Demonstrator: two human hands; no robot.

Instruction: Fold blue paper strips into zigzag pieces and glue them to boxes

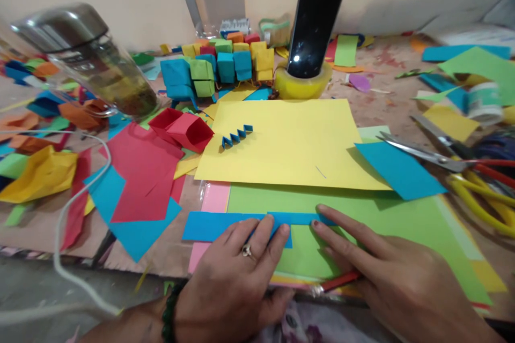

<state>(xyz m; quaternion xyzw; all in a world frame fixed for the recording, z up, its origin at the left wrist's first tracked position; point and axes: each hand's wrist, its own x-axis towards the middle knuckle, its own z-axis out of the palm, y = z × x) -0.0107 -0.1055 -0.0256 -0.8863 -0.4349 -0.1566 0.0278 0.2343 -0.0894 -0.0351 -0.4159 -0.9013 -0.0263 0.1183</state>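
Blue paper strip (209, 228), lower middle of frame, flat on green paper (402, 225) and pink paper (217, 196). Long axis runs left-right, across the fingers; lies just ahead of both palms. Left hand (237, 268) nearer, over its middle; open, fingertips down on it, no grip seen. Narrow blue strip (300, 218) goes on rightward to the right hand (406, 273), two fingertips at its far end, fingers extended. Red stick (341, 281) under that palm; can't tell if gripped. Join of the strips partly hidden by left fingers: one folded piece or two, unclear. Narrow strip's right end covered. Scissors (442, 161) at right, handles cut off by frame edge.
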